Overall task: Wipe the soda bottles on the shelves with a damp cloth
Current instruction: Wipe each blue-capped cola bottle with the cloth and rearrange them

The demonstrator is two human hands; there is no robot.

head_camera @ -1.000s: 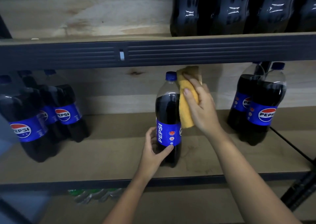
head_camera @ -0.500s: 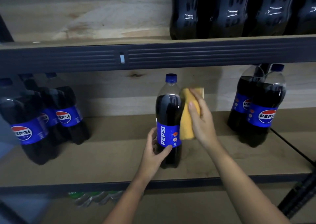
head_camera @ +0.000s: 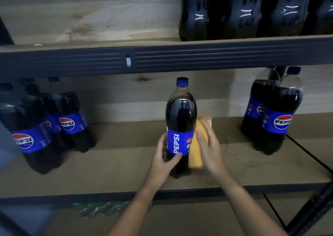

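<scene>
- A cola bottle (head_camera: 181, 125) is standing upright near the front middle of the wooden shelf (head_camera: 117, 165), its blue cap on and its blue label facing the camera.
- The left hand (head_camera: 163, 161) is gripping the lower part of that bottle from the left, with the thumb lying across the bottom edge of the label and the fingers curling round the far side (fingers clamped on the bottle).
- The right hand (head_camera: 210, 145) is pressing a folded yellow cloth (head_camera: 196, 149) flat against the bottle's right side, at label height and below; its fingers are lying straight and close together on the cloth, not curling round it.
- The cloth is touching the bottle and is sitting between the palm and the plastic.
- A group of cola bottles (head_camera: 45, 125) is standing at the left end of the same shelf, well apart from the held one.
- Two more bottles (head_camera: 275, 115) are standing at the right end, one just in front of the other.
- A row of dark bottles (head_camera: 252, 14) is sitting on the upper shelf (only their lower halves are showing).
- Greenish bottles (head_camera: 95, 208) are lying on the level below, too blurred to describe further.
</scene>
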